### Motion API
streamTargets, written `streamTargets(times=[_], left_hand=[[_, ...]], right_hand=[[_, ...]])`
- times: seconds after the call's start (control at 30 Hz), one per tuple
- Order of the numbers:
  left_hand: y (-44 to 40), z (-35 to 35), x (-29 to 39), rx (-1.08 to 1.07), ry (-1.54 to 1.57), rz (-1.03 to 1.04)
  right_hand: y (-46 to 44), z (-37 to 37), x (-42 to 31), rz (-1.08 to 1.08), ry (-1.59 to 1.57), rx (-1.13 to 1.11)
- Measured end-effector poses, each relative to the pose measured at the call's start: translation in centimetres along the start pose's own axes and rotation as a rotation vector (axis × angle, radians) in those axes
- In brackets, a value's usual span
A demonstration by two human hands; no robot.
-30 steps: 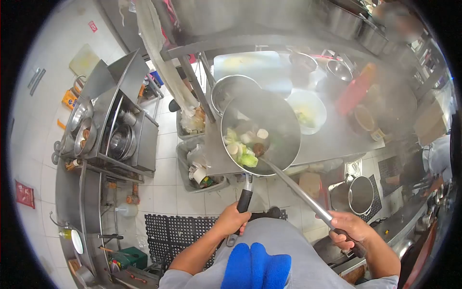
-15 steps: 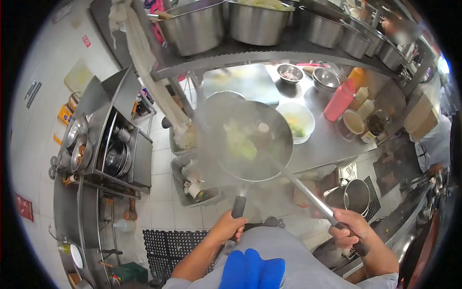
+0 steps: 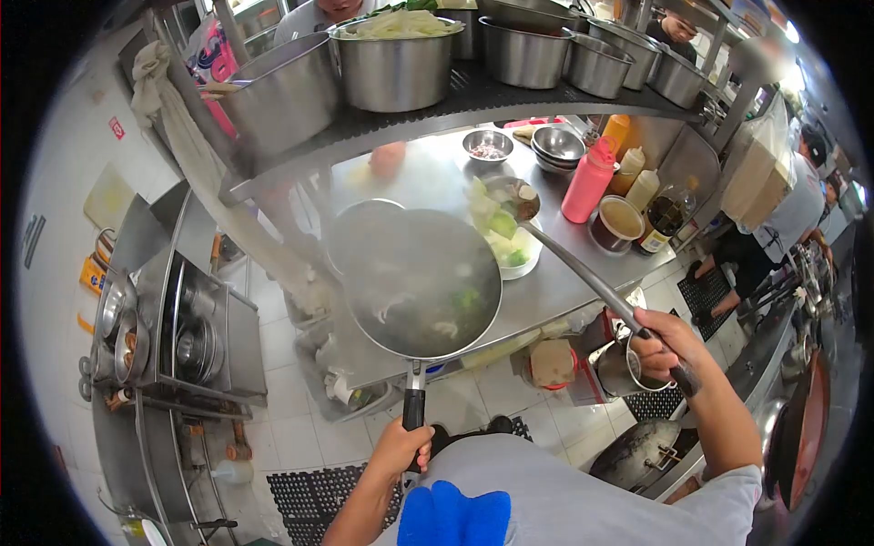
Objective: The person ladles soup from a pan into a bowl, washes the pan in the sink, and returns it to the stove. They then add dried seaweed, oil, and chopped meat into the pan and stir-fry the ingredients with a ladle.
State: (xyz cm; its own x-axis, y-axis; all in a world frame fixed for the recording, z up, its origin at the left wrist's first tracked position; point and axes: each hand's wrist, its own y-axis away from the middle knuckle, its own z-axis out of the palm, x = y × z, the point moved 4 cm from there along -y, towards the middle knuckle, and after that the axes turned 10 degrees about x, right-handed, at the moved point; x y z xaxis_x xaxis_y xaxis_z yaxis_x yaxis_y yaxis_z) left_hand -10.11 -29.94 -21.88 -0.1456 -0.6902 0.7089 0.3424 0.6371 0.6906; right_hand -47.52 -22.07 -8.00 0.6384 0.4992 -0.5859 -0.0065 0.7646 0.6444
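My left hand (image 3: pixel 401 448) is wrapped round the black handle of a steaming frying pan (image 3: pixel 423 344), which is above the steel counter's front edge. Bits of food and some green show through the steam inside it. My right hand (image 3: pixel 672 344) grips the dark end of a long-handled ladle (image 3: pixel 592 278). The ladle's head is over a white bowl (image 3: pixel 521 271) just right of the pan. Pale green leafy vegetables (image 3: pixel 499 223) lie at the ladle head and in the bowl. Steam blurs the pan's contents.
A shelf (image 3: pixel 419 114) carrying several steel pots crosses above the counter. Right of the bowl stand a pink squeeze bottle (image 3: pixel 590 182), sauce bottles and a tub (image 3: pixel 616 224). Small steel bowls (image 3: pixel 487 146) sit behind. Other people are beyond the shelf and at right.
The ladle head has moved from inside the pan to over the white bowl, with leafy vegetables there now. The view has shifted, and the pan is lower and further left in it.
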Motion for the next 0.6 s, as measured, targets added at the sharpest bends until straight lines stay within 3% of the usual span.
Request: streamTargets(times=[0.2,0.33,0.4,0.43,0.5,0.53,0.6], left_hand=[[0.4,0.2,0.5,0.004,-0.006,0.020],[0.4,0.0,0.5,0.026,-0.035,0.011],[0.4,0.0,0.4,0.026,-0.035,0.001],[0.5,0.0,0.6,0.034,-0.043,0.007],[0.5,0.0,0.7,0.042,-0.049,0.008],[0.5,-0.1,0.7,0.042,-0.055,0.009],[0.5,0.0,0.7,0.043,-0.058,0.009]], right_hand=[[-2.1,-0.8,-1.4,-0.092,0.395,0.371],[-4.0,-2.8,-1.1,-0.150,0.542,0.396],[-4.2,-3.2,-1.3,-0.285,0.904,0.423],[-3.9,-2.9,-1.1,-0.282,0.904,0.423],[-2.8,-1.7,-1.4,-0.463,1.280,0.608],[-3.1,-2.7,-0.9,-0.459,1.280,0.609],[-3.3,-3.5,-0.7,-0.839,1.739,0.704]])
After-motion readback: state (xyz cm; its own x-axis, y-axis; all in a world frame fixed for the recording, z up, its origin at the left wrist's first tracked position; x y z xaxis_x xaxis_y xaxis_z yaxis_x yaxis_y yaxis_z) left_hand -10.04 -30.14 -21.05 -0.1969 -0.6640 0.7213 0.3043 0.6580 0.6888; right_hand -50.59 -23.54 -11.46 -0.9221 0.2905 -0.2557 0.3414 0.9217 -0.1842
